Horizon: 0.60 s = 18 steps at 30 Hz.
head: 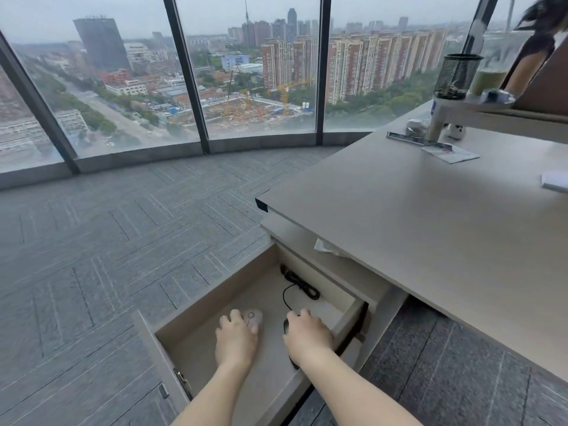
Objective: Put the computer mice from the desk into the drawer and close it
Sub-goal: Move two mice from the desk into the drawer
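Two mice, both inside the open drawer. Pale white/pinkish rounded wireless mouse lies on the drawer floor, left of centre; the left hand rests palm-down on its rear half w/ fingers curled loosely over the top and side, front of the mouse and its scroll wheel showing past the fingertips. Black wired mouse sits just beside it to the right, mostly hidden under the right hand, whose fingers are bent down round the body in a closed grip; only the dark left edge shows. Its thin black cable runs from under the right hand toward the back of the drawer, where the rest lies in a loose bundle near the rear wall.

The shallow beige wooden pull-out drawer is pulled well out from under the worktop, w/ a metal fitting on its near-left corner. A bit of white paper sticks out from the slot above it.

Light beige laminate worktop is to the right & above; at its far end a printed card, a dark flat strip, a raised shelf carrying a black mesh pen cup and a cloudy green-tinted jar. Grey patterned carpet tiles cover the floor. Beyond, curved floor-to-ceiling windows w/ dark frames look out on city blocks & a construction site.
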Each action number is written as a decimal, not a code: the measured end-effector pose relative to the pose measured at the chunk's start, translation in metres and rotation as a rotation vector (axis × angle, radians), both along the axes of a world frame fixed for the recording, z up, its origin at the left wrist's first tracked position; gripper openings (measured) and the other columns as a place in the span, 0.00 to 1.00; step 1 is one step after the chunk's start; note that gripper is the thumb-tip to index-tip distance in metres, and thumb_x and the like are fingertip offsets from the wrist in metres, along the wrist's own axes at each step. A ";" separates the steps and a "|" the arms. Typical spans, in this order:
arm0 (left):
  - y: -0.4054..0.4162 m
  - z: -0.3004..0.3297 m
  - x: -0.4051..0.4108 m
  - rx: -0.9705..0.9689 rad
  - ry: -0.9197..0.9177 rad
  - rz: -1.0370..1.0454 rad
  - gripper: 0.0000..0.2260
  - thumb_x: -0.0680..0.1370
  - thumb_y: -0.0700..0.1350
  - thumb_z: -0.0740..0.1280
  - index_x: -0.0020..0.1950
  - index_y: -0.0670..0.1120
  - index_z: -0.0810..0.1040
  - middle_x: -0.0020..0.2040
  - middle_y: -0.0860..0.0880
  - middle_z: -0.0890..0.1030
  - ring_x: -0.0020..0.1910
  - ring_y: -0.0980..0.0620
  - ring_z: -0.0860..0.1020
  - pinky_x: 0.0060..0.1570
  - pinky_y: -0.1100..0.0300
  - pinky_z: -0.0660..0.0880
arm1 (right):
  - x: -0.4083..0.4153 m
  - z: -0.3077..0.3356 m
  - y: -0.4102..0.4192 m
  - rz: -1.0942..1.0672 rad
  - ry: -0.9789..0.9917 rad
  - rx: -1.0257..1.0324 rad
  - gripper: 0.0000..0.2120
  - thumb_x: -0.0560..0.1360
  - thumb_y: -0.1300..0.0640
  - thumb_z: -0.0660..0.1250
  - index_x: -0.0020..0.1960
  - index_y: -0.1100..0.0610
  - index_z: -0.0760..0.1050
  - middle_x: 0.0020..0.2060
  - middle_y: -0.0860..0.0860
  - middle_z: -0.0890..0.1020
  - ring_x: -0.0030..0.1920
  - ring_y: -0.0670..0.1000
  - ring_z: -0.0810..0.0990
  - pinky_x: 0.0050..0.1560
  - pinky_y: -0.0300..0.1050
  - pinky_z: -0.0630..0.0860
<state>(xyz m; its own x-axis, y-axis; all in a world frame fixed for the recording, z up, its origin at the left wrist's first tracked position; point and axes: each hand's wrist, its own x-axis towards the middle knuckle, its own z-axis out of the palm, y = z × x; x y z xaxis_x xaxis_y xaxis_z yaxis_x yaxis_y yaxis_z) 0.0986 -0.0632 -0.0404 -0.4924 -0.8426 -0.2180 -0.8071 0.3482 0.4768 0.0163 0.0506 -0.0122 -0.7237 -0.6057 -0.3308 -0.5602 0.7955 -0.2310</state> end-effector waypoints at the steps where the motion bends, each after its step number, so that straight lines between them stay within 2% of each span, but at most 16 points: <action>1: 0.000 0.006 -0.001 -0.005 0.059 0.012 0.16 0.79 0.51 0.61 0.63 0.44 0.71 0.63 0.40 0.73 0.62 0.39 0.70 0.58 0.51 0.69 | -0.001 0.005 0.005 -0.007 0.006 -0.087 0.14 0.81 0.53 0.57 0.65 0.55 0.69 0.63 0.56 0.73 0.60 0.59 0.75 0.53 0.52 0.74; 4: 0.009 0.037 -0.013 -0.018 0.258 -0.035 0.14 0.79 0.48 0.60 0.62 0.45 0.74 0.62 0.41 0.74 0.61 0.41 0.71 0.57 0.52 0.68 | -0.007 0.033 0.036 -0.080 -0.001 -0.397 0.14 0.81 0.56 0.54 0.60 0.55 0.75 0.59 0.53 0.78 0.56 0.56 0.78 0.50 0.48 0.75; 8: 0.057 0.090 -0.049 -0.036 0.517 -0.210 0.10 0.79 0.45 0.61 0.58 0.46 0.77 0.58 0.45 0.77 0.58 0.46 0.74 0.54 0.60 0.67 | -0.026 0.085 0.104 -0.209 0.100 -0.675 0.11 0.79 0.59 0.60 0.54 0.56 0.81 0.50 0.51 0.83 0.51 0.52 0.81 0.49 0.43 0.76; 11: 0.119 0.129 -0.081 -0.035 0.686 -0.360 0.09 0.79 0.42 0.62 0.56 0.45 0.79 0.53 0.49 0.79 0.54 0.50 0.77 0.54 0.60 0.71 | -0.039 0.123 0.166 -0.292 0.260 -0.793 0.09 0.77 0.61 0.63 0.49 0.55 0.83 0.42 0.49 0.86 0.42 0.50 0.83 0.39 0.29 0.71; 12: 0.144 0.141 -0.093 -0.034 0.734 -0.415 0.09 0.78 0.42 0.63 0.55 0.45 0.80 0.52 0.49 0.79 0.53 0.50 0.78 0.55 0.59 0.72 | -0.042 0.135 0.190 -0.321 0.304 -0.824 0.09 0.77 0.61 0.64 0.48 0.55 0.83 0.41 0.49 0.86 0.41 0.49 0.83 0.38 0.28 0.71; 15: 0.219 0.166 -0.124 -0.030 0.826 -0.584 0.09 0.77 0.41 0.63 0.53 0.45 0.81 0.52 0.48 0.80 0.52 0.50 0.79 0.54 0.56 0.74 | -0.049 0.163 0.263 -0.428 0.420 -0.918 0.08 0.76 0.62 0.66 0.46 0.54 0.83 0.39 0.47 0.85 0.38 0.48 0.82 0.40 0.37 0.74; 18: 0.298 0.183 -0.148 -0.010 0.820 -0.756 0.10 0.77 0.42 0.63 0.54 0.46 0.81 0.54 0.48 0.80 0.53 0.50 0.79 0.53 0.58 0.74 | -0.059 0.178 0.349 -0.592 0.573 -0.919 0.08 0.75 0.63 0.66 0.47 0.55 0.83 0.43 0.50 0.86 0.41 0.51 0.82 0.41 0.43 0.73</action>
